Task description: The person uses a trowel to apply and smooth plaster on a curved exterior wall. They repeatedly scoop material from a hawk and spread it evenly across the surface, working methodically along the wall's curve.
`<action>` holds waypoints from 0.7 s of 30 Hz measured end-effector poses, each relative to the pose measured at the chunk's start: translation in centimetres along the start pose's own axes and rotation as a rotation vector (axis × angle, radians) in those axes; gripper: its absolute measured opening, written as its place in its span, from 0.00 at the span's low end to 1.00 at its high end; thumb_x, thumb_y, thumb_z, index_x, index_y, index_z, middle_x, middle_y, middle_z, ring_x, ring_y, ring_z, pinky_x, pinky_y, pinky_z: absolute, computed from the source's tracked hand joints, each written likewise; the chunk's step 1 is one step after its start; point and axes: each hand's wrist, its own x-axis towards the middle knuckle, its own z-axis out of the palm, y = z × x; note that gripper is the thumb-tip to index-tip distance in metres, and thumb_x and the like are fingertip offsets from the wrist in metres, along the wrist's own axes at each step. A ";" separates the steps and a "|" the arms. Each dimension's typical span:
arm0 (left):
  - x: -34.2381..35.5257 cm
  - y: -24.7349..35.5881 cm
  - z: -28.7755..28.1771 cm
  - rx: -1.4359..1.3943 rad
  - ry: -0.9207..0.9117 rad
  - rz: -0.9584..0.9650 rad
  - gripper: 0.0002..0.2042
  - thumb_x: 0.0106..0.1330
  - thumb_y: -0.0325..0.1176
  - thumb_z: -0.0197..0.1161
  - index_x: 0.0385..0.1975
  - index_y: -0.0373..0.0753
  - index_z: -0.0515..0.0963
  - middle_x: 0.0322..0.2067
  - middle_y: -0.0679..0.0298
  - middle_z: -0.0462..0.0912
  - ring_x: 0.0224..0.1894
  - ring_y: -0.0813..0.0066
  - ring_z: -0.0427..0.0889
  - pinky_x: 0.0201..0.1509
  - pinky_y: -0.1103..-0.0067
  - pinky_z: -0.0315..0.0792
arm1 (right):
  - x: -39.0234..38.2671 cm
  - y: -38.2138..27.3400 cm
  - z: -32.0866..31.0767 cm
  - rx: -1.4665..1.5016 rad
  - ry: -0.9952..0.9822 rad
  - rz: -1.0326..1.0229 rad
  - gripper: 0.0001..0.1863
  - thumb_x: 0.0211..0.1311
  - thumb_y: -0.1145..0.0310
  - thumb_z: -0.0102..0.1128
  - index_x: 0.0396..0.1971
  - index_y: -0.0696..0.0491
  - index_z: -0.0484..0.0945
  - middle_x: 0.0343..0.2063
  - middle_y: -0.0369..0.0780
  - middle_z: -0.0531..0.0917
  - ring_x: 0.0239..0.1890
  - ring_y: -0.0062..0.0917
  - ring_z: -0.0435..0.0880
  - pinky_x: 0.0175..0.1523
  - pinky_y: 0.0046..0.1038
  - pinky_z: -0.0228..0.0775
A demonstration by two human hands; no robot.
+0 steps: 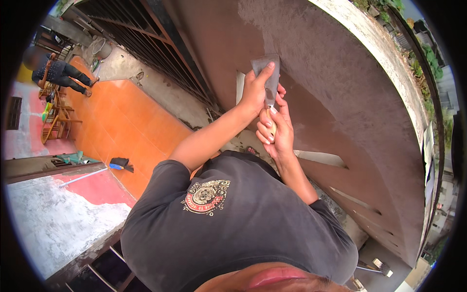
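Both hands are on one putty knife (pixel 273 87), held up in front of the brown wall (pixel 311 102). My right hand (pixel 281 127) is closed around its pale handle. My left hand (pixel 256 92) pinches the broad grey metal blade, with the thumb lying flat across its face and the other fingers partly hidden behind it. The blade points away from me, close to the wall; whether it touches the wall cannot be told. The wall's surface is dark brown low down and a paler greyish brown towards its top.
The wall has slot openings (pixel 321 158) and a pale top edge (pixel 374 48). A dark metal gate (pixel 141 34) stands at the left. Orange tiles (pixel 131 117) hold a broom (pixel 121 164) and wooden chairs (pixel 58 121). Another person (pixel 63 72) stands at the far left.
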 end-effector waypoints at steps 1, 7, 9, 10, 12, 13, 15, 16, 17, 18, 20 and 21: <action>0.0 0.4 0.0 -0.008 0.012 0.023 0.26 0.70 0.54 0.67 0.41 0.32 0.73 0.20 0.57 0.79 0.23 0.68 0.83 0.30 0.72 0.79 | 0.2 0.1 0.3 -0.005 -0.065 -0.018 0.20 0.81 0.67 0.43 0.68 0.37 0.62 0.27 0.36 0.69 0.11 0.14 0.61 0.14 0.16 0.55; 0.4 1.1 0.3 0.047 0.051 -0.095 0.24 0.70 0.53 0.67 0.38 0.32 0.75 0.21 0.55 0.80 0.22 0.66 0.84 0.28 0.72 0.80 | 0.4 0.3 1.2 -0.057 0.126 -0.009 0.20 0.81 0.68 0.44 0.68 0.39 0.61 0.26 0.37 0.70 0.13 0.14 0.61 0.15 0.16 0.55; 1.0 1.6 0.2 0.010 0.005 0.046 0.24 0.71 0.52 0.67 0.39 0.31 0.75 0.22 0.54 0.81 0.22 0.66 0.84 0.28 0.71 0.80 | 1.0 0.2 1.6 -0.007 -0.067 -0.073 0.20 0.81 0.68 0.43 0.68 0.39 0.61 0.26 0.36 0.70 0.13 0.14 0.61 0.15 0.16 0.54; 1.2 1.9 0.2 0.002 0.005 0.071 0.24 0.71 0.51 0.66 0.39 0.31 0.75 0.22 0.54 0.81 0.22 0.66 0.84 0.27 0.71 0.80 | 1.2 0.1 1.8 -0.002 -0.084 -0.085 0.20 0.82 0.68 0.42 0.68 0.38 0.60 0.26 0.36 0.70 0.13 0.14 0.62 0.15 0.16 0.54; 1.1 2.2 0.3 0.021 0.023 0.101 0.22 0.71 0.50 0.66 0.39 0.31 0.75 0.22 0.54 0.81 0.22 0.65 0.84 0.25 0.71 0.80 | 1.2 0.0 2.1 -0.026 -0.094 -0.086 0.20 0.82 0.68 0.42 0.69 0.38 0.60 0.26 0.35 0.70 0.13 0.13 0.62 0.15 0.16 0.54; 1.0 2.5 0.5 0.048 0.014 0.052 0.23 0.71 0.51 0.66 0.40 0.31 0.75 0.22 0.55 0.80 0.22 0.66 0.83 0.27 0.72 0.79 | 1.1 0.0 2.4 -0.020 -0.064 -0.085 0.20 0.81 0.68 0.42 0.68 0.38 0.61 0.26 0.35 0.69 0.13 0.13 0.62 0.16 0.16 0.54; 0.8 2.9 0.8 0.095 0.059 -0.083 0.26 0.70 0.54 0.67 0.42 0.31 0.75 0.21 0.57 0.79 0.22 0.68 0.82 0.30 0.74 0.78 | 1.1 -0.2 2.7 -0.055 0.066 -0.018 0.20 0.81 0.68 0.43 0.68 0.38 0.61 0.26 0.35 0.69 0.13 0.13 0.60 0.16 0.16 0.53; 0.9 3.3 0.8 0.068 0.023 0.014 0.25 0.70 0.53 0.67 0.42 0.31 0.75 0.21 0.57 0.79 0.22 0.68 0.82 0.29 0.73 0.79 | 1.3 -0.4 2.9 -0.019 0.029 -0.020 0.21 0.81 0.67 0.43 0.69 0.38 0.60 0.27 0.36 0.68 0.13 0.13 0.60 0.17 0.15 0.55; 1.1 3.7 0.8 0.027 -0.011 0.124 0.25 0.70 0.53 0.68 0.41 0.31 0.75 0.20 0.57 0.79 0.22 0.67 0.82 0.29 0.73 0.79 | 1.4 -0.4 3.0 -0.003 -0.080 -0.056 0.21 0.81 0.67 0.43 0.69 0.37 0.60 0.27 0.36 0.68 0.13 0.13 0.60 0.16 0.15 0.55; 1.0 3.9 0.8 0.047 0.010 0.116 0.25 0.70 0.53 0.67 0.40 0.32 0.75 0.20 0.57 0.78 0.22 0.67 0.82 0.29 0.73 0.79 | 1.5 -0.3 3.1 0.010 -0.122 -0.075 0.21 0.81 0.67 0.43 0.70 0.37 0.60 0.27 0.35 0.68 0.13 0.13 0.61 0.16 0.15 0.55; 0.9 4.0 0.8 0.089 0.007 0.075 0.24 0.70 0.53 0.67 0.39 0.32 0.74 0.20 0.57 0.78 0.22 0.67 0.82 0.29 0.73 0.79 | 1.5 0.0 3.3 -0.036 -0.112 -0.078 0.21 0.81 0.66 0.43 0.70 0.36 0.60 0.27 0.35 0.69 0.12 0.13 0.61 0.16 0.15 0.55; 0.9 4.0 0.8 0.130 0.037 -0.024 0.24 0.70 0.53 0.67 0.39 0.33 0.74 0.20 0.58 0.78 0.22 0.67 0.82 0.28 0.73 0.79 | 1.4 0.2 3.3 -0.045 -0.005 -0.036 0.21 0.81 0.66 0.43 0.70 0.37 0.60 0.28 0.35 0.69 0.13 0.13 0.61 0.16 0.15 0.55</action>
